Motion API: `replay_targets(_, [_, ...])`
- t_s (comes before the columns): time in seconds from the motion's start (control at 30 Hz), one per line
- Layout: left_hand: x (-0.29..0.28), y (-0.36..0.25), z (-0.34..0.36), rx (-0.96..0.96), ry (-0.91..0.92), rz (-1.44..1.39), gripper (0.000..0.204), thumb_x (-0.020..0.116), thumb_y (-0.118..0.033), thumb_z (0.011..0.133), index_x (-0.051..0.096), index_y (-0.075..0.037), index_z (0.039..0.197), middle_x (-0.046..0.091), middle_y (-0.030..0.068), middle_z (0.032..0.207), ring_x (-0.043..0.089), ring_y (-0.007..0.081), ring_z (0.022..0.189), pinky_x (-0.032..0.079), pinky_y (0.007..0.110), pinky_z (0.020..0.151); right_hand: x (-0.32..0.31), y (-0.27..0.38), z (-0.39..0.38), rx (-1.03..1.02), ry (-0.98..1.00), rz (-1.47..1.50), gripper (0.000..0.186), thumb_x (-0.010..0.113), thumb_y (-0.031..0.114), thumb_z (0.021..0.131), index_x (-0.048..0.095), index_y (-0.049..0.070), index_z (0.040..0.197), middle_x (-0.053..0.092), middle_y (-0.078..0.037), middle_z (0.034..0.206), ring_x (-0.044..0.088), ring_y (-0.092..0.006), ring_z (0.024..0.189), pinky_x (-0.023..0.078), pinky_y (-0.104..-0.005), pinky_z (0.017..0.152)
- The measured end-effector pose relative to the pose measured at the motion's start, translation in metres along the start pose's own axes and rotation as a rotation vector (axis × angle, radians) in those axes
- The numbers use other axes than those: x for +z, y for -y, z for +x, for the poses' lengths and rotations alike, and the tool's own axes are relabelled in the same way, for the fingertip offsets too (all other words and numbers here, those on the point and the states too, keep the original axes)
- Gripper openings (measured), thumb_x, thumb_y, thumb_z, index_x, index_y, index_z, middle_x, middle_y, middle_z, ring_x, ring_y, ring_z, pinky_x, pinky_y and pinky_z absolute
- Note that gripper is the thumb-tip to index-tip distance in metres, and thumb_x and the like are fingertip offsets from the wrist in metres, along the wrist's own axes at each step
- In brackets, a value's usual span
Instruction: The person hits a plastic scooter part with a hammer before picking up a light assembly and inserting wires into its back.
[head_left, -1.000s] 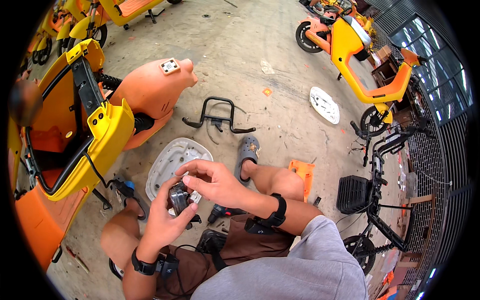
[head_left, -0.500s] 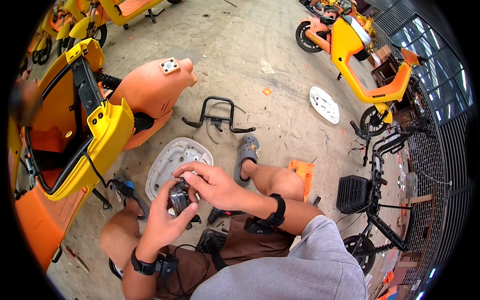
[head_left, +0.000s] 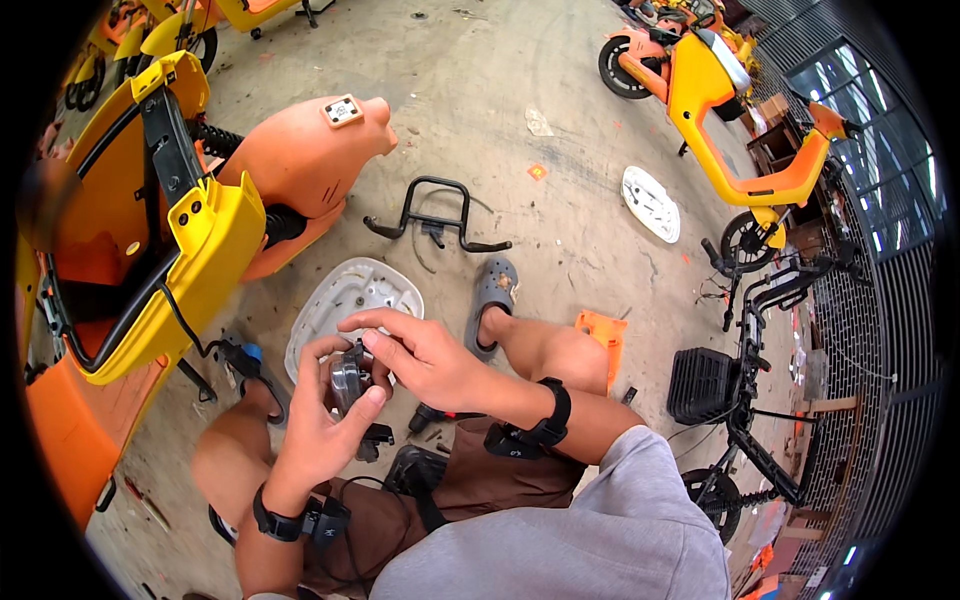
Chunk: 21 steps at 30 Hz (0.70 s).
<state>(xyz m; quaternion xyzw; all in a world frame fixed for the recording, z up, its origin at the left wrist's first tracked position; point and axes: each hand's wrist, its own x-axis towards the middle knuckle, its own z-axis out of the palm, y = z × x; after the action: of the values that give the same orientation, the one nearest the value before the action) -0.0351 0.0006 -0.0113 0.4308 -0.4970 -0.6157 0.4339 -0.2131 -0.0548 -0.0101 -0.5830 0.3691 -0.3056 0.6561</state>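
Both hands hold a small rounded part of smoky clear and black plastic (head_left: 349, 381) in front of my body. My left hand (head_left: 329, 418) cups it with fingers and thumb wrapped round its sides. My right hand (head_left: 410, 352) grips its top, thumb and fingertips pressed on it, hiding some of it. Behind the hands a white plastic tray-shaped cover (head_left: 312, 300) lies on the floor between my feet. A drill (head_left: 425, 418), small loose pieces and a black part (head_left: 376, 436) are just below them.
A part-stripped yellow and orange scooter (head_left: 200, 240) stands left, a whole one (head_left: 700, 100) back right, a bare black frame (head_left: 750, 370) right. A black tube bracket (head_left: 436, 205), second white cover (head_left: 650, 204) and orange panel (head_left: 602, 335) lie on the floor. More scooters line the back.
Both hands and the held part have shifted slightly left and upward in the view, as has most of the scene. The grip on the part stays much the same.
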Motion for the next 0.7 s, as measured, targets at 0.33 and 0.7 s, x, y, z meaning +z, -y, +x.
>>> replay_targets(0.33, [0.0005, -0.0014, 0.0019, 0.017, -0.04, -0.033, 0.047, 0.067, -0.011, 0.093, 0.039, -0.001, 0.13, 0.062, 0.0088, 0.104, 0.059, 0.0117, 0.091, 0.049, 0.026, 0.08, -0.0005, 0.0065, -0.0016, 0.045, -0.012, 0.067, 0.029, 0.051, 0.017, 0.104, 0.057, 0.0, 0.127, 0.062, -0.002, 0.084, 0.057, -0.0061, 0.069, 0.049, -0.0244, 0.063])
replay_targets(0.7, [-0.0017, 0.0, 0.0025, 0.012, -0.056, -0.051, 0.046, 0.067, -0.011, 0.093, 0.042, 0.0, 0.13, 0.062, 0.0092, 0.107, 0.06, 0.012, 0.093, 0.049, 0.027, 0.081, 0.0001, 0.0061, -0.0014, 0.059, -0.016, 0.081, 0.029, 0.053, 0.017, 0.103, 0.058, 0.0, 0.126, 0.063, -0.002, 0.085, 0.057, -0.0061, 0.07, 0.048, -0.024, 0.062])
